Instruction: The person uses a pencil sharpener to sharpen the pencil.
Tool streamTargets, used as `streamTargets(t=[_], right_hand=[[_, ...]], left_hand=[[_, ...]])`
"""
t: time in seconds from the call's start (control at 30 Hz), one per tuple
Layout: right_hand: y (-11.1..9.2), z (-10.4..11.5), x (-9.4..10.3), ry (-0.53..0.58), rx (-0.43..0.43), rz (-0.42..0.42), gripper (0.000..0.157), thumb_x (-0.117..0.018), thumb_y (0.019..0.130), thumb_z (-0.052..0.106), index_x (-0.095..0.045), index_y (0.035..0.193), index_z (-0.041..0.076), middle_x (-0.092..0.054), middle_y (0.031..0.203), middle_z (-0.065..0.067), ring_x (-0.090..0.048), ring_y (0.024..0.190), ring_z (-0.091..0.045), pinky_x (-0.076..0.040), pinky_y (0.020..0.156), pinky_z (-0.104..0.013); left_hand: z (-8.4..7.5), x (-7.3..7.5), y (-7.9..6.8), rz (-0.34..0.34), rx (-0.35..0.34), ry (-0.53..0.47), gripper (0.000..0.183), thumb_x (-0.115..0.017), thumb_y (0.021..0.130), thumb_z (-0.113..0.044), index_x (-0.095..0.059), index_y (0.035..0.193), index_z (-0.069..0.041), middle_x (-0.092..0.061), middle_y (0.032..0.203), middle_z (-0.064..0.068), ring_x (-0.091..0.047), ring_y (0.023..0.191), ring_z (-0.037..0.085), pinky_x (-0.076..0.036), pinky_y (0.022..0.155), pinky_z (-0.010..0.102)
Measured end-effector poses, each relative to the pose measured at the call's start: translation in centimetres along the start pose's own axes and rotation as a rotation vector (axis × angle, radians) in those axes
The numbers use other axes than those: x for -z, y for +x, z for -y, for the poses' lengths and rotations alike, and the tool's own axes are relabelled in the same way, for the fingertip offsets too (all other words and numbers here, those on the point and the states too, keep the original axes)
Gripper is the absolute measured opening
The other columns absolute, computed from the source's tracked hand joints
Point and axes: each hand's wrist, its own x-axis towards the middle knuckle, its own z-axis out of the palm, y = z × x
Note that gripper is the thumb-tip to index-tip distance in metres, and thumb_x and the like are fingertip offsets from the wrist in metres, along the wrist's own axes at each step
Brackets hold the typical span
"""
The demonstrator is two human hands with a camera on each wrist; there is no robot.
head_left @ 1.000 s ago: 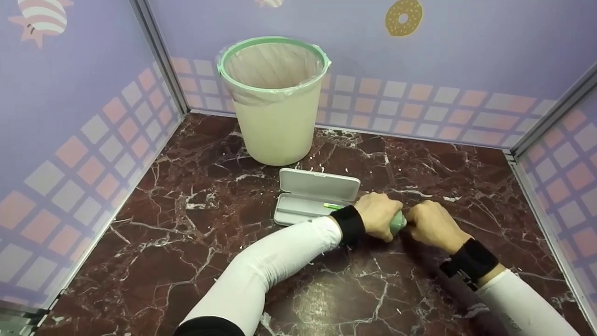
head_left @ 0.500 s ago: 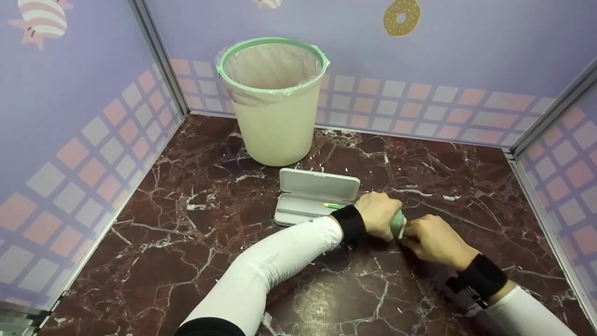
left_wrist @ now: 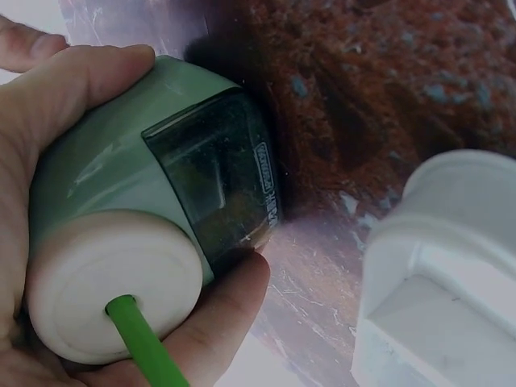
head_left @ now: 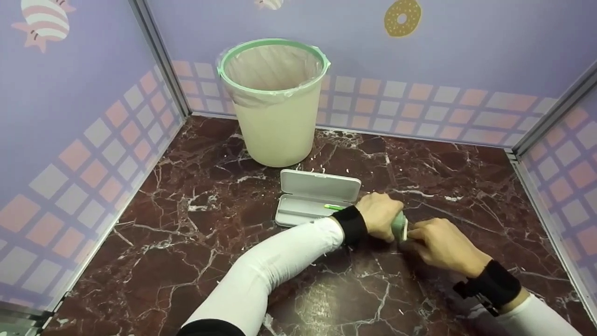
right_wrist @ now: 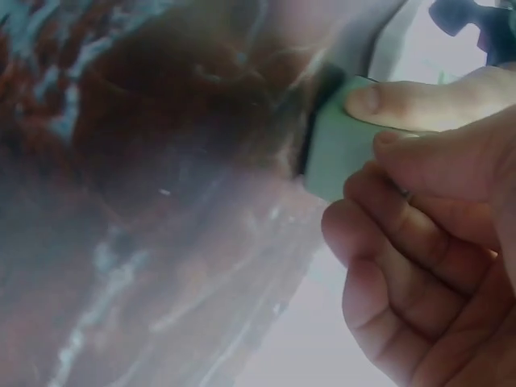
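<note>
My left hand [head_left: 380, 214] grips a green pencil sharpener [left_wrist: 105, 161] around its body, thumb on one side and fingers on the other. The sharpener has a dark see-through shavings drawer [left_wrist: 218, 169] and a pale round front. A green pencil [left_wrist: 145, 343] sticks into the hole in that front. On the opposite side, a pale crank arm [head_left: 405, 231] shows in the head view. My right hand [head_left: 445, 245] is at this crank with its fingers curled, thumb and forefinger pinching its end; the knob itself is hidden by the fingers.
An opened white pencil case [head_left: 298, 210] lies just left of my left hand, lid raised. Behind it stands a cream bin [head_left: 280, 126] with a green rim and plastic liner. Small white scraps dot the dark marbled tabletop [head_left: 186, 261]. Patterned panels enclose the back and sides.
My right hand has moved down and to the right, bringing the crank round so its pale arm shows. The left hand and sharpener have stayed almost in place.
</note>
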Motion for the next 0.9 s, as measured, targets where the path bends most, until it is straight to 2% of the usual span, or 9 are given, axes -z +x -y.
streamTargets(t=[0.13,0.33,0.43,0.57,0.73,0.9], right_hand=[[0.3,0.2,1.0,-0.009,-0.007,-0.014,0.033,-0.091,0.069,0.0,-0.071,0.075,0.026,-0.053,0.068,0.016,-0.038,0.062,0.006,-0.038,0.053,-0.024],[1.0,0.1,2.3,-0.04,-0.009,-0.012,0.027,-0.092,0.07,0.002,-0.077,0.077,0.023,-0.054,0.067,0.016,-0.036,0.061,0.007,-0.036,0.052,-0.022],[1.6,-0.3,2.9,-0.073,-0.021,-0.027,0.023,-0.09,0.07,0.0,-0.081,0.081,0.019,-0.062,0.068,0.012,-0.045,0.058,0.004,-0.045,0.051,-0.026],[2.5,-1.3,3.2,-0.094,-0.09,-0.062,0.024,-0.094,0.071,0.002,-0.087,0.089,0.016,-0.077,0.074,0.005,-0.061,0.058,-0.004,-0.057,0.055,-0.035],[3.4,-2.5,3.1,-0.082,-0.202,-0.069,0.021,-0.099,0.07,0.007,-0.085,0.079,0.019,-0.078,0.07,0.005,-0.066,0.058,-0.009,-0.057,0.057,-0.04],[3.9,-3.3,2.5,-0.074,-0.222,-0.04,0.021,-0.094,0.071,0.004,-0.084,0.074,0.022,-0.078,0.069,0.005,-0.07,0.059,-0.014,-0.057,0.058,-0.044]], left_hand=[[0.1,0.0,0.0,0.002,-0.005,-0.008,0.053,-0.097,0.075,-0.046,-0.071,0.118,-0.027,-0.075,0.103,-0.007,-0.072,0.092,0.016,-0.064,0.08,0.038],[0.1,0.0,0.2,0.017,-0.018,0.017,0.057,-0.097,0.076,-0.05,-0.071,0.122,-0.028,-0.076,0.108,-0.007,-0.075,0.098,0.017,-0.066,0.084,0.038],[0.2,0.0,0.3,0.022,-0.019,0.017,0.057,-0.097,0.077,-0.05,-0.072,0.123,-0.028,-0.076,0.108,-0.008,-0.074,0.099,0.016,-0.065,0.084,0.038],[0.2,0.0,0.3,0.024,-0.013,0.018,0.057,-0.098,0.076,-0.052,-0.072,0.121,-0.03,-0.076,0.107,-0.009,-0.074,0.099,0.016,-0.065,0.085,0.038],[0.0,-0.1,0.2,0.027,-0.008,0.009,0.053,-0.097,0.076,-0.054,-0.07,0.116,-0.031,-0.075,0.104,-0.01,-0.075,0.1,0.016,-0.066,0.085,0.038],[0.1,-0.1,0.2,0.021,-0.001,0.006,0.052,-0.097,0.076,-0.052,-0.07,0.117,-0.031,-0.074,0.103,-0.01,-0.074,0.096,0.015,-0.065,0.082,0.037]])
